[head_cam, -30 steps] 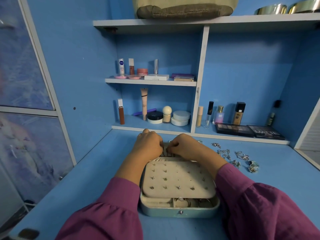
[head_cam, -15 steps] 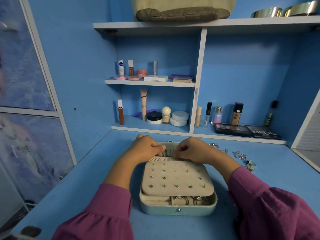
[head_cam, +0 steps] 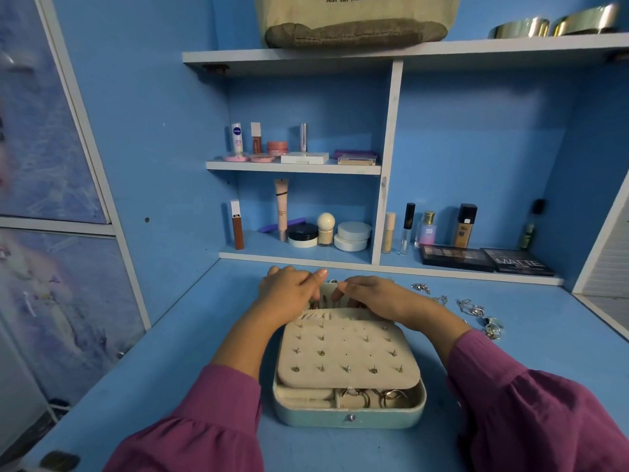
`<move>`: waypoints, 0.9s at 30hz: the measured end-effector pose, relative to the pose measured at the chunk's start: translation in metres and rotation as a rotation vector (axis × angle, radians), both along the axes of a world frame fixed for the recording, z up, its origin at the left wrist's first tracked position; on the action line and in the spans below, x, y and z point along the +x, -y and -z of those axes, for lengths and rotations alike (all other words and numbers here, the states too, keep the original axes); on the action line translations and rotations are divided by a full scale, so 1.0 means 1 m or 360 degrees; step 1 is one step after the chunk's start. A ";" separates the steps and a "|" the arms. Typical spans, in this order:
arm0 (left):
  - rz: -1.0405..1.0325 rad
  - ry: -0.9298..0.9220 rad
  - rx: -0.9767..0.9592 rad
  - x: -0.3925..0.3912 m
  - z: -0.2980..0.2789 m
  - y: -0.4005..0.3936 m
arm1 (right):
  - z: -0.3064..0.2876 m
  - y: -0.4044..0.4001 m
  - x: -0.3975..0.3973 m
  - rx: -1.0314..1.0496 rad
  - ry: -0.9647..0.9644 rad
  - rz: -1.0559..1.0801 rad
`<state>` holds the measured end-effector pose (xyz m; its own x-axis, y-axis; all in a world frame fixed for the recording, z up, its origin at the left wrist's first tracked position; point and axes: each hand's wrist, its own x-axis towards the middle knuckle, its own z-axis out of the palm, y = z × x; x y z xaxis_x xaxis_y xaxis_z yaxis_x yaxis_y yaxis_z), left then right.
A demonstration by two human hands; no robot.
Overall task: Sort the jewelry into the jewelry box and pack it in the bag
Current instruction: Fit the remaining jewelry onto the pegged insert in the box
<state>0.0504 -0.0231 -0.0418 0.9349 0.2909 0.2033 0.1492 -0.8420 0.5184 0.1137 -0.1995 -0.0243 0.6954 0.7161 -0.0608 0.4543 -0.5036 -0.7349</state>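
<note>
Left hand [head_cam: 289, 291], right hand [head_cam: 377, 298] at jewelry box [head_cam: 350, 417] back.

Even soft light (edges warped, blurred)

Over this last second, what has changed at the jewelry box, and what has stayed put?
Little has changed. Both hands stay at the far edge of the jewelry box: the left hand and right hand keep working at the cream pocket behind the earring panel, fingertips nearly meeting. What they hold is hidden. The chains and rings on the desk, and the bag on the top shelf, are unmoved.
</note>
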 end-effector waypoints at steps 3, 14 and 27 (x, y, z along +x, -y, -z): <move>-0.0093 0.0057 0.0109 0.001 0.001 -0.002 | 0.000 -0.002 -0.003 -0.0016 -0.0047 -0.0012; -0.0016 -0.0017 0.0198 0.003 0.004 0.000 | -0.001 -0.004 -0.004 -0.0065 -0.0090 -0.0058; -0.0004 -0.0012 0.0237 0.005 0.006 0.000 | 0.003 -0.005 -0.001 -0.0071 -0.0093 -0.0057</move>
<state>0.0554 -0.0234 -0.0476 0.9358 0.2605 0.2375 0.1549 -0.9091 0.3868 0.1132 -0.1948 -0.0272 0.6638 0.7360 -0.1332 0.4295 -0.5209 -0.7377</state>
